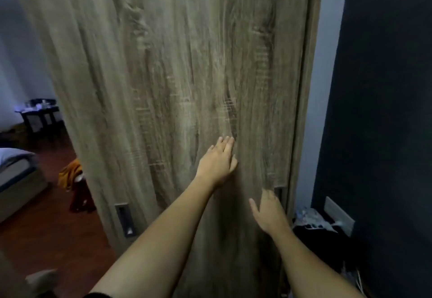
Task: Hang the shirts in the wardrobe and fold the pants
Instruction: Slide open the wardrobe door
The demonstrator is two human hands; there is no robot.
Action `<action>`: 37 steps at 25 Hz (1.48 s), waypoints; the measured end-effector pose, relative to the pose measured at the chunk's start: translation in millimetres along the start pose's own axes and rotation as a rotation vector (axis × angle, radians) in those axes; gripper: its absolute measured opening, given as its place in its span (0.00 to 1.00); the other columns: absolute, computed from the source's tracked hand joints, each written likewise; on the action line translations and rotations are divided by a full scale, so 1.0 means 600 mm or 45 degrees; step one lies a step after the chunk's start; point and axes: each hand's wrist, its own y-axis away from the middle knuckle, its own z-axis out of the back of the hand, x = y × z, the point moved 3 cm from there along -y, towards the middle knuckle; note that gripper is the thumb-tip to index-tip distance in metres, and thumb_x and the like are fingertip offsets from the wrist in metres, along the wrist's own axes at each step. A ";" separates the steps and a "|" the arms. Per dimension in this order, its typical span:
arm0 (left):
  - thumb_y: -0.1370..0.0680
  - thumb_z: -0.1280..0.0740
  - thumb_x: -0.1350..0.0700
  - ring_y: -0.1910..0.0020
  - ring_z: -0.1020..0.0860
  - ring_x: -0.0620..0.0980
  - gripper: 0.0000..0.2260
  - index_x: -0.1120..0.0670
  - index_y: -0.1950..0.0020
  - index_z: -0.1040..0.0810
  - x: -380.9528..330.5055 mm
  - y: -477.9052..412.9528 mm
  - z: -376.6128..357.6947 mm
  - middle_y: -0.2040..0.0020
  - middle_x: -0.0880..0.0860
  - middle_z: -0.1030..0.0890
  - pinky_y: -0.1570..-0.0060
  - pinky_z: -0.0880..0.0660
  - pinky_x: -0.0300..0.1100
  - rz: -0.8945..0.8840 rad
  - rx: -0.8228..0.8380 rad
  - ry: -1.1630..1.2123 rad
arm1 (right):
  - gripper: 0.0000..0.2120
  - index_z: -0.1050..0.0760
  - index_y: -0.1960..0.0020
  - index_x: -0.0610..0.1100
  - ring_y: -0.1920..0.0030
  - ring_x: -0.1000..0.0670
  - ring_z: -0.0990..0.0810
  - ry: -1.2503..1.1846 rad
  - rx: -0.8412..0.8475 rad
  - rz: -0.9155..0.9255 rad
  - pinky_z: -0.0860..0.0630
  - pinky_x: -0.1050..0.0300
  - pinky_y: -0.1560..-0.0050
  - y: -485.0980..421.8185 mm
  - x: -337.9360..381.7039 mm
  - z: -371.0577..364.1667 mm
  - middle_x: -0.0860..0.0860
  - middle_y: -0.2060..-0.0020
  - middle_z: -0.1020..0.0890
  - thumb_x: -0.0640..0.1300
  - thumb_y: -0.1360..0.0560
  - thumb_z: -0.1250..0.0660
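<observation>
- The wardrobe door [175,75] fills the middle of the view, a tall flat panel that hides the interior; no hanging rail or shirt can be seen behind it.
- The left hand [218,162] lies open, with straight fingers and palm flat on the panel. The right hand [268,211] is also open with the thumb spread, low by the door's right edge. Whether it touches the panel cannot be told.
- The step appears to be sliding the door. A flat palm relies on friction alone, so pressing in firmly while pushing sideways, level with the track, should keep the panel from racking.
- The recessed handle [125,219], a slim metal-rimmed slot near the left edge, would likely give surer purchase than the bare face.
- The panel looks like matt grey-brown laminate with a streaky oak grain, smooth and rigid.
- Soft, crumpled orange and dark red cloth [74,180] sits on the glossy reddish floor [46,239] at the left, and a dark pile [315,234] lies at the right. Neither can be identified as a shirt or pants.
</observation>
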 end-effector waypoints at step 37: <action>0.22 0.44 0.49 0.28 0.40 0.50 0.26 0.59 0.26 0.41 0.232 -0.014 -0.162 0.28 0.54 0.32 0.30 0.52 0.48 -0.390 -0.735 -0.699 | 0.27 0.29 0.42 0.36 0.46 0.43 0.23 -0.185 -0.315 -0.254 0.23 0.50 0.48 -0.060 0.111 -0.292 0.40 0.47 0.24 0.57 0.30 0.32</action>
